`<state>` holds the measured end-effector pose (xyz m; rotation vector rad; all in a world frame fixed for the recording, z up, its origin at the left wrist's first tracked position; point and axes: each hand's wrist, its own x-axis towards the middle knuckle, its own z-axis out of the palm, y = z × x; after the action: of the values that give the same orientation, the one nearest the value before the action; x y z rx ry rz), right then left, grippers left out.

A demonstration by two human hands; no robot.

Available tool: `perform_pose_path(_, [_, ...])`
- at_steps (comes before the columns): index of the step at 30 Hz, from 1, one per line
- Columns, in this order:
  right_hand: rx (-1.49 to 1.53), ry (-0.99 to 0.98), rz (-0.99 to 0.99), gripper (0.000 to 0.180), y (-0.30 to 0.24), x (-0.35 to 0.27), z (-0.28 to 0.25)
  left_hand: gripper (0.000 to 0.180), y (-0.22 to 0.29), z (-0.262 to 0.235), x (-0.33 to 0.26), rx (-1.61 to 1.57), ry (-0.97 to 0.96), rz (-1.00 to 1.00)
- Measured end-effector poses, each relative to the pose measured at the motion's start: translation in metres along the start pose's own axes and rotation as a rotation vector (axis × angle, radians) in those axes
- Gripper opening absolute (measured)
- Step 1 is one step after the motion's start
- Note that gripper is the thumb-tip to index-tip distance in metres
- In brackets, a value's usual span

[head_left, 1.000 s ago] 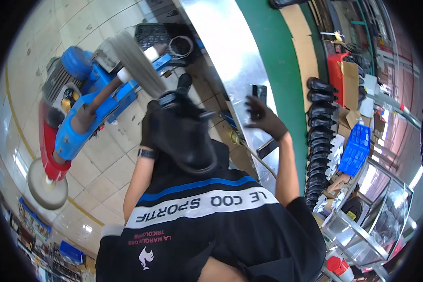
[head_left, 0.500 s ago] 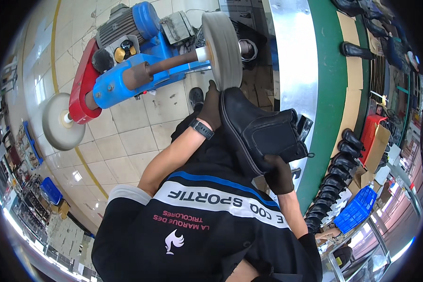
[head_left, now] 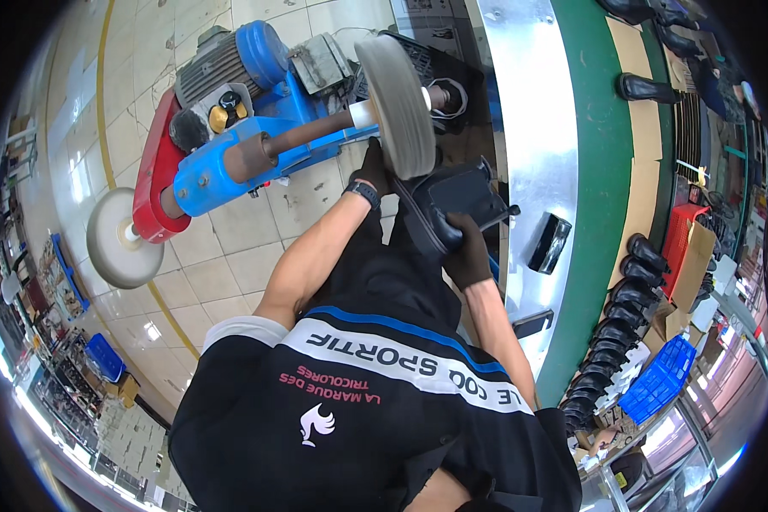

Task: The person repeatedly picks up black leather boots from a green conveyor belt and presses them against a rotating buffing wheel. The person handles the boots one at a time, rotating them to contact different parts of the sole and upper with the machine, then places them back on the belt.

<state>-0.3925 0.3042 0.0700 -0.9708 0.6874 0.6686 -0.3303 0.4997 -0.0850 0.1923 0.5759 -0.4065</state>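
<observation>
A black ankle boot (head_left: 462, 194) is held below the grey buffing wheel (head_left: 394, 107), with its toe end up against the wheel's lower rim. My left hand (head_left: 375, 170), in a dark brown glove, grips the boot at its toe and sole side, close beside the wheel; some of its fingers are hidden. Around the heel end closes my right hand (head_left: 471, 254), gloved alike. The boot is tilted, and its shaft with a pull loop points to the right. A blue and red polishing machine (head_left: 230, 166) carries the wheel on a brown shaft.
A second pale wheel (head_left: 121, 239) sits at the machine's left end. To the right runs a metal ledge (head_left: 533, 154) bearing a small black glossy object (head_left: 549, 242) and a phone-like item (head_left: 533, 323). Beyond it, several black boots (head_left: 602, 341) line the green bench (head_left: 590, 111), near a blue crate (head_left: 657, 378).
Both hands have shifted the boot left and turned it, bringing its shaft farther from me and away from the ledge. The black glossy object on the ledge is now fully uncovered.
</observation>
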Motion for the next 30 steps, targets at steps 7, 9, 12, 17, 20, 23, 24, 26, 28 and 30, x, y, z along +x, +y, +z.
perform_pose_path(7, [-0.586, -0.087, -0.194, 0.031, 0.044, 0.03, -0.075, 0.041, 0.006, -0.003, 0.008, -0.013, -0.056, 0.02])
perform_pose_path(9, [-0.805, -0.056, -0.218, 0.04, 0.046, -0.004, -0.081, 0.043, -0.001, -0.002, -0.016, -0.008, 0.018, 0.039])
perform_pose_path(12, [-0.794, -0.017, -0.137, 0.052, 0.027, -0.063, -0.067, 0.051, -0.013, 0.004, -0.049, 1.032, -0.206, 0.408])
perform_pose_path(17, [-1.263, -0.109, -0.406, 0.064, -0.002, -0.102, -0.058, 0.058, -0.016, 0.063, -0.09, 0.328, 0.05, 0.061])
perform_pose_path(20, [-1.347, -0.264, -0.561, 0.073, -0.033, -0.092, -0.029, 0.062, -0.013, 0.092, -0.095, -0.041, 0.341, -0.062])
perform_pose_path(23, [-1.767, -0.444, -0.578, 0.076, -0.077, -0.088, 0.016, 0.061, -0.012, 0.073, -0.085, -0.1, 0.374, -0.117])
perform_pose_path(24, [-1.808, -0.428, -0.667, 0.076, -0.078, -0.08, 0.024, 0.059, -0.015, 0.059, -0.076, -0.044, 0.351, -0.052])
perform_pose_path(26, [-1.894, -0.455, -0.597, 0.078, -0.083, -0.06, 0.047, 0.055, -0.026, 0.016, -0.053, 0.052, 0.309, 0.089])
perform_pose_path(28, [-2.013, -0.472, -0.646, 0.075, -0.084, -0.038, 0.068, 0.055, -0.033, -0.028, -0.023, 0.421, 0.203, 0.245])
perform_pose_path(30, [-2.123, -0.455, -0.554, 0.073, -0.081, -0.014, 0.083, 0.054, -0.034, -0.033, -0.009, 0.285, 0.01, 0.208])
